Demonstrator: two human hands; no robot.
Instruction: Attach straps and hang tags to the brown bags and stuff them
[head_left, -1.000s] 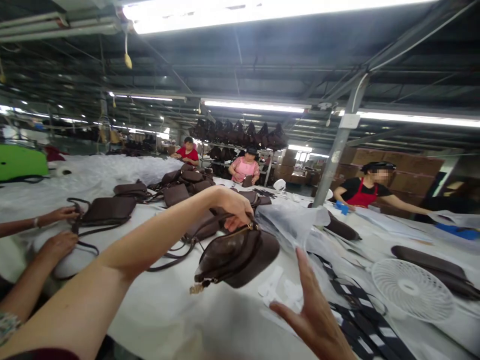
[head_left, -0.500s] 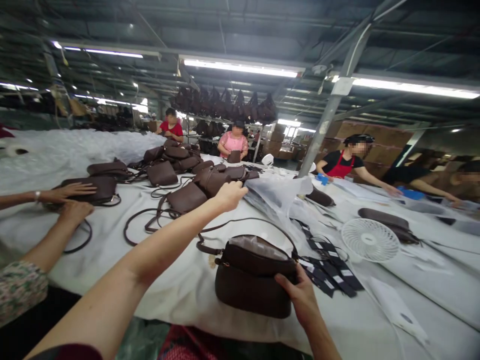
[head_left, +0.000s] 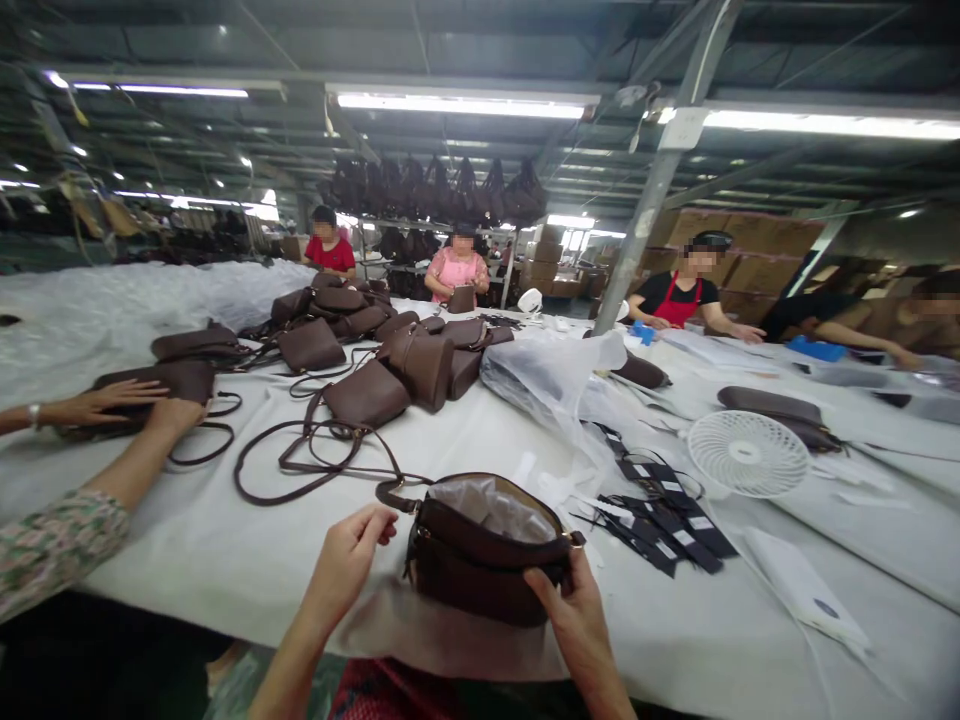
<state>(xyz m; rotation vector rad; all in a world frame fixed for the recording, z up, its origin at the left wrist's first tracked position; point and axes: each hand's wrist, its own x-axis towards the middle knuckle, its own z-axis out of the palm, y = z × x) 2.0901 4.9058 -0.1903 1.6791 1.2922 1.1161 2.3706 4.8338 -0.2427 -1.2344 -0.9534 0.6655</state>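
Note:
A dark brown handbag [head_left: 480, 580] stands before me on the white-covered table, its top open on clear plastic or pale stuffing [head_left: 491, 508]. My right hand [head_left: 577, 610] grips the bag's right end, thumb on the front face. Close to the bag's left end is my left hand [head_left: 349, 560], fingers curled together; whatever they may hold is hidden. The bag's strap [head_left: 396, 495] leaves its left ring and runs toward the looped straps [head_left: 259, 495] on the table. Beyond it lie more brown bags [head_left: 367, 392] in a pile.
To the right are black tags [head_left: 667, 520], a white fan [head_left: 750, 455] and a clear plastic bag [head_left: 547, 375]. At left, a co-worker's hands [head_left: 124, 400] rest on another brown bag [head_left: 187, 382]. Other people work across the table. A slanted metal post [head_left: 645, 215] rises behind.
My left hand has come back from over the bag pile to the handbag's left side. The strap now lies off to the left. My right hand keeps its hold; the bag's mouth shows wider.

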